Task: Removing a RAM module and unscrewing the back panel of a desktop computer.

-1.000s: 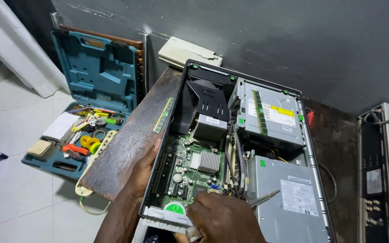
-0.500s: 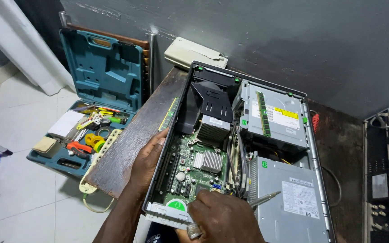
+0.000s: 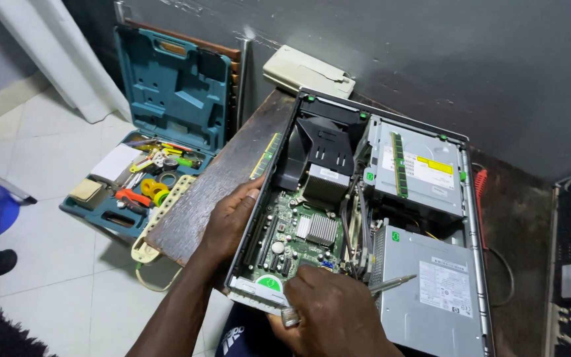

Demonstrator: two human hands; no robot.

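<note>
**Both hands at the open computer case**

I see the open computer case [image 3: 365,225] lying flat on the dark wooden table [image 3: 213,192], close to its front edge and along its left side. My left hand [image 3: 229,221] rests on the left wall of the case, fingers together and curled over the rim, thumb on the table side. My right hand [image 3: 328,311] is over the near end of the green mainboard [image 3: 292,238], fingers closed around a thin metal tool [image 3: 391,284], whose tip points right over the grey power supply [image 3: 431,291]. What kind of tool it is, I cannot tell. A memory stick [image 3: 399,165] lies on the drive cage [image 3: 418,172] at the far right corner. On the floor left of the table stands an open teal tool case [image 3: 166,99].
</note>
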